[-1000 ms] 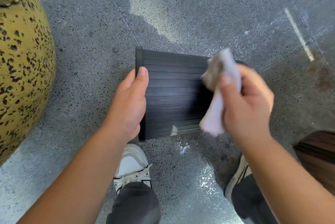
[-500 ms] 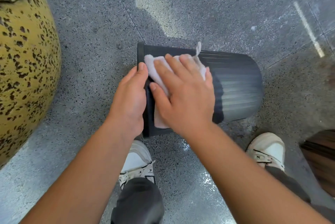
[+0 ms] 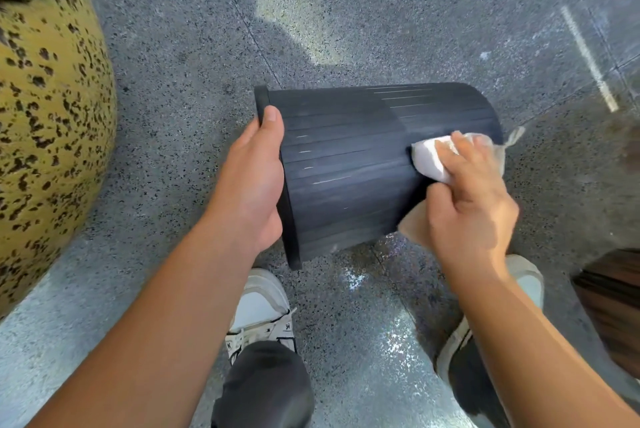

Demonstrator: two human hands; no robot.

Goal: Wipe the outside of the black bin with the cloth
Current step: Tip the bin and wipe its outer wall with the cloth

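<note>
The black bin (image 3: 349, 164) is ribbed and lies on its side above the speckled floor, its rim to the left and its base to the right. My left hand (image 3: 254, 181) grips the rim, thumb on top of the bin's wall. Near the base end my right hand (image 3: 467, 205) presses a white cloth (image 3: 429, 159) against the bin's side. My fingers cover most of the cloth; a frayed corner sticks out at the right.
A large yellow pot with dark speckles (image 3: 45, 122) stands close on the left. My two shoes (image 3: 259, 309) are on the wet grey floor under the bin. A dark wooden object (image 3: 613, 299) sits at the right edge.
My right hand has slid the cloth along the bin's side from the rim end to the base end. My left hand has stayed on the rim.
</note>
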